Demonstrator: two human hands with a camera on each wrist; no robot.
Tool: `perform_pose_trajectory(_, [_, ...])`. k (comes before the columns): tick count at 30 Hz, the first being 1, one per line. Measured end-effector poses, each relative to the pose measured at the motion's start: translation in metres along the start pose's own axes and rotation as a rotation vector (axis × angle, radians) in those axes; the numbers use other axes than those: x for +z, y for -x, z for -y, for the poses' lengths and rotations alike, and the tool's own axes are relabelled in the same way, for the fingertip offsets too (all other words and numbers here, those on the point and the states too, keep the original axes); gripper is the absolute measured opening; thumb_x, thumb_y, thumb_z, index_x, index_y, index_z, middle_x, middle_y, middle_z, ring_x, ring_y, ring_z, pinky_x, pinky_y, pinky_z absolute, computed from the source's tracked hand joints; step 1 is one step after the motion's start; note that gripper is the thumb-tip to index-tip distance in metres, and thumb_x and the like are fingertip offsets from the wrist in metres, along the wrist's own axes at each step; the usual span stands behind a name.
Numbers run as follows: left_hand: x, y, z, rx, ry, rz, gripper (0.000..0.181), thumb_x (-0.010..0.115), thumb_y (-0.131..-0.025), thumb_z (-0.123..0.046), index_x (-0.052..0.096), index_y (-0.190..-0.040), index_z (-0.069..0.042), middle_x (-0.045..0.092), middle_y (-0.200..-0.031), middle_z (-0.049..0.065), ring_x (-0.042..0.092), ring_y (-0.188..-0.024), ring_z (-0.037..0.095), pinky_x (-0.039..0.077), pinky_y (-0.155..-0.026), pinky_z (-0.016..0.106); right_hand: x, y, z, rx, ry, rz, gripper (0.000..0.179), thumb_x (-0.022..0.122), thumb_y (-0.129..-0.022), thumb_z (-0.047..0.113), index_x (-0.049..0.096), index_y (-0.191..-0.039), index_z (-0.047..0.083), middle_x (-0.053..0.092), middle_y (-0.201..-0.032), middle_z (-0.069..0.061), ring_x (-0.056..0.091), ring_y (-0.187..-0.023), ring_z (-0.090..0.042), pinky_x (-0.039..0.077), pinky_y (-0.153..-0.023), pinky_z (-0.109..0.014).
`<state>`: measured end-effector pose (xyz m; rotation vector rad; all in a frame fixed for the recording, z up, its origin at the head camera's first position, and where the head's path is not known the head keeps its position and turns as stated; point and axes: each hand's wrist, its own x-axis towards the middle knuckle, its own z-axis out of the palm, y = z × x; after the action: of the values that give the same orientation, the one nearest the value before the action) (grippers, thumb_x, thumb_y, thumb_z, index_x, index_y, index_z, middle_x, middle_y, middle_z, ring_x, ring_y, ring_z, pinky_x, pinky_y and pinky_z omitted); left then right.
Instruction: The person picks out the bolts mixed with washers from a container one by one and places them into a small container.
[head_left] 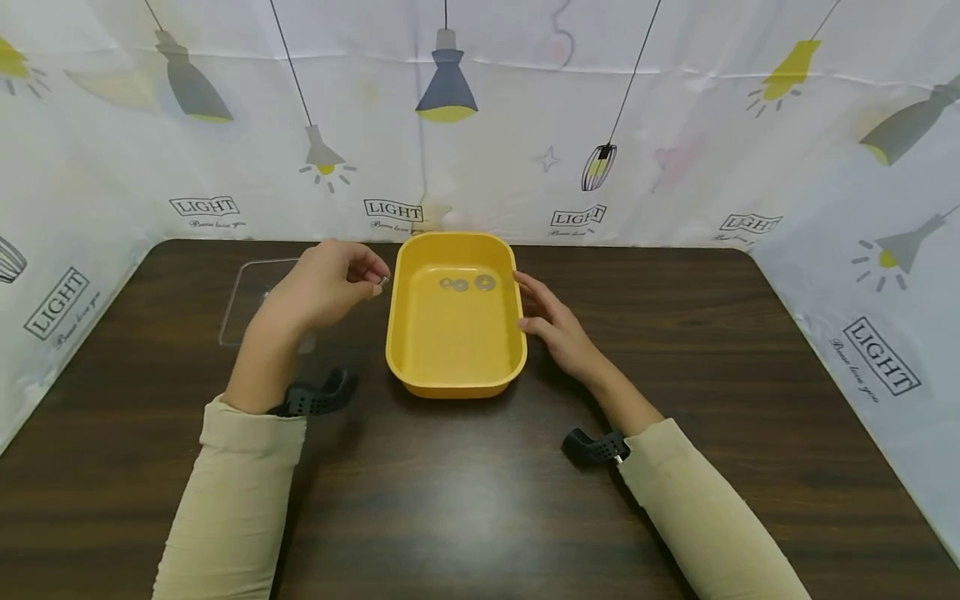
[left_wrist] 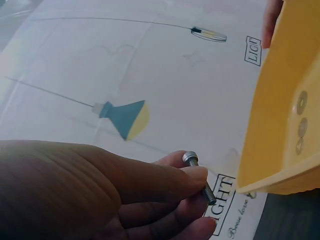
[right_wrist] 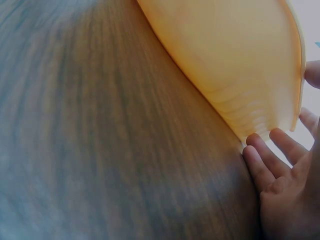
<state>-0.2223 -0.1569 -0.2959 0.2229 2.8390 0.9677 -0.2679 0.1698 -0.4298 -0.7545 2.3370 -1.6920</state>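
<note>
In the left wrist view, a small metal bolt (left_wrist: pixel 190 158) with a round head and threaded shank is pinched between the thumb and fingers of my left hand (head_left: pixel 318 287). That hand is above the table, just left of a yellow plastic tray (head_left: pixel 450 350). Three flat metal washers (head_left: pixel 485 282) lie in a row on the tray's floor, toward its far end. My right hand (head_left: pixel 555 327) touches the tray's right side with fingers spread and nearly straight, fingertips along the wall and rim.
A clear shallow plastic container (head_left: pixel 234 300) lies on the left of the dark wood table (head_left: pixel 465 483), partly hidden behind my left forearm. A white curtain (head_left: pixel 495 167) printed with lamps hangs along the table's far edge and both sides.
</note>
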Motion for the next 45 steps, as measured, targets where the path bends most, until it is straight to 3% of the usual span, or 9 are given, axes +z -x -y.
perform_pose_trajectory(4, [-0.003,0.005,0.000,0.009,-0.023,-0.010,0.017,0.061,-0.097,-0.011,0.069,-0.111,-0.004,0.069,-0.105,0.014,0.062,-0.097,0.027,0.052,-0.087,0.041,-0.001,0.000,0.000,0.004,0.003,0.010,0.066,0.052,-0.098,0.015,0.030,-0.160,0.018,0.037,-0.162,-0.012,0.053,-0.136,-0.038,0.048,-0.106,-0.045])
perform_pose_trajectory(12, [-0.015,0.008,0.010,0.005,-0.048,-0.023,0.018,0.060,-0.098,-0.011,0.069,-0.112,-0.003,0.070,-0.108,0.016,0.062,-0.097,0.029,0.051,-0.083,0.041,-0.002,0.002,0.003,0.002,0.001,0.002,0.066,0.053,-0.097,0.016,0.030,-0.159,0.019,0.037,-0.162,-0.011,0.053,-0.135,-0.038,0.046,-0.107,-0.051])
perform_pose_trajectory(19, [-0.026,0.012,0.022,-0.048,-0.075,-0.025,0.020,0.058,-0.098,-0.013,0.068,-0.113,-0.004,0.070,-0.108,0.016,0.061,-0.094,0.028,0.048,-0.081,0.040,-0.003,0.004,0.001,-0.007,-0.004,0.002,0.066,0.052,-0.098,0.016,0.029,-0.160,0.017,0.036,-0.162,-0.013,0.053,-0.135,-0.039,0.049,-0.098,-0.022])
perform_pose_trajectory(22, [-0.030,0.013,0.029,-0.075,-0.083,-0.028,0.021,0.058,-0.098,-0.013,0.068,-0.114,-0.004,0.070,-0.108,0.016,0.060,-0.092,0.027,0.047,-0.076,0.038,-0.003,0.004,0.000,-0.012,-0.006,0.001,0.066,0.052,-0.098,0.015,0.029,-0.160,0.016,0.036,-0.163,-0.014,0.053,-0.135,-0.040,0.048,-0.095,-0.017])
perform_pose_trajectory(26, [-0.035,0.015,0.042,-0.108,-0.096,-0.043,0.023,0.056,-0.099,-0.012,0.067,-0.115,-0.001,0.069,-0.108,0.018,0.057,-0.089,0.028,0.043,-0.067,0.035,-0.003,0.003,0.000,-0.011,-0.011,0.005,0.066,0.052,-0.098,0.015,0.029,-0.160,0.016,0.035,-0.163,-0.013,0.052,-0.135,-0.040,0.048,-0.096,-0.018])
perform_pose_trajectory(32, [-0.039,0.016,0.060,-0.134,-0.136,-0.074,0.024,0.055,-0.099,-0.010,0.067,-0.115,0.002,0.068,-0.109,0.022,0.058,-0.091,0.031,0.044,-0.068,0.035,-0.003,0.003,0.003,-0.006,-0.006,0.007,0.066,0.052,-0.098,0.015,0.029,-0.160,0.016,0.036,-0.162,-0.014,0.053,-0.135,-0.039,0.047,-0.096,-0.019])
perform_pose_trajectory(45, [-0.037,0.010,0.081,-0.171,-0.160,-0.089,0.023,0.058,-0.097,-0.009,0.068,-0.113,0.004,0.070,-0.103,0.022,0.059,-0.084,0.029,0.045,-0.063,0.034,-0.002,0.002,0.003,-0.013,-0.028,0.007,0.065,0.052,-0.098,0.014,0.030,-0.159,0.015,0.036,-0.162,-0.013,0.052,-0.135,-0.040,0.048,-0.095,-0.016])
